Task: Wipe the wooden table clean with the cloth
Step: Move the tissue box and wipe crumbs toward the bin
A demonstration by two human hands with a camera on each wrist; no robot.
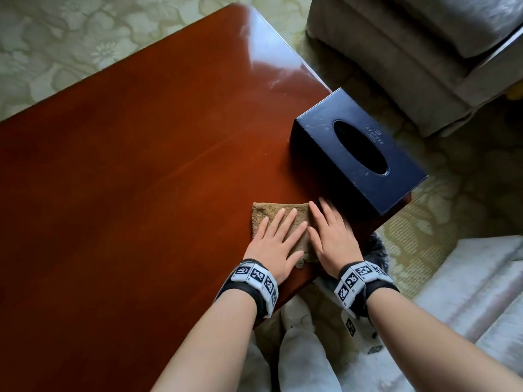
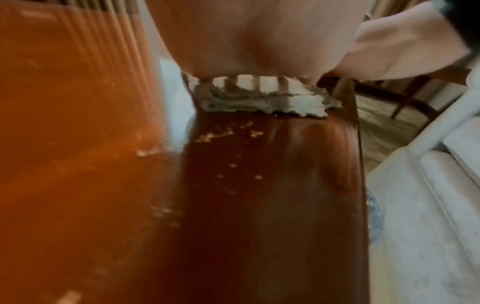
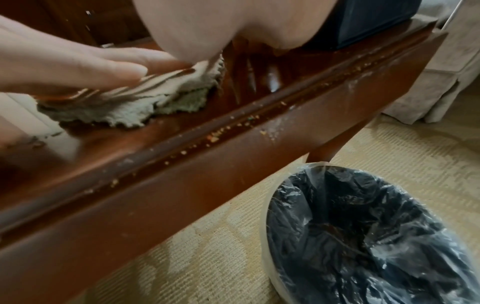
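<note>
Left hand point(image 1: 271, 244) lying flat, grip spread, pressing the folded tan terry cloth point(image 1: 294, 222) onto the glossy red-brown wooden counter point(image 1: 141, 165) near its front right corner. Right hand point(image 1: 332, 239) pressing beside it, grip likewise spread. Dark blue tissue box point(image 1: 359, 154) sitting at the right edge.

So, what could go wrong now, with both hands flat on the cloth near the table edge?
1. Crumbs sit in the groove along the table edge; a flat cloth may pass over them.
2. Swept crumbs could miss the bin and land on the carpet.
3. The right hand is close to the tissue box and might push it off the corner.
</note>
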